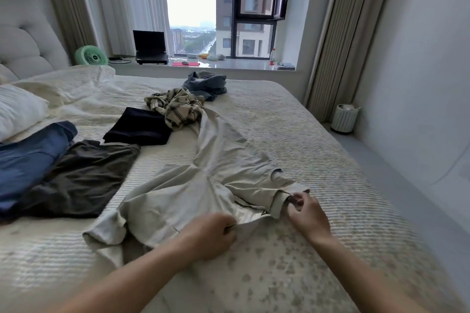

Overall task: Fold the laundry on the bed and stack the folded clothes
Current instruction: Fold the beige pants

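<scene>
Beige trousers [203, 183] lie stretched across the bed [318, 140], legs running away toward the window. My left hand [211, 234] grips the waistband at its near edge. My right hand [306, 208] pinches the waistband's right end. A folded black garment [140, 127], a flat dark olive piece [84, 180] and a blue garment [25, 160] lie to the left. A crumpled plaid shirt [175, 107] and a bunched denim piece [206, 84] sit farther back.
A white pillow [17, 112] and rumpled duvet [76, 84] fill the bed's far left by the headboard. On the window sill stand a laptop [150, 48], a green fan [90, 56] and a bottle [272, 57]. A small bin [344, 118] is on the floor at right.
</scene>
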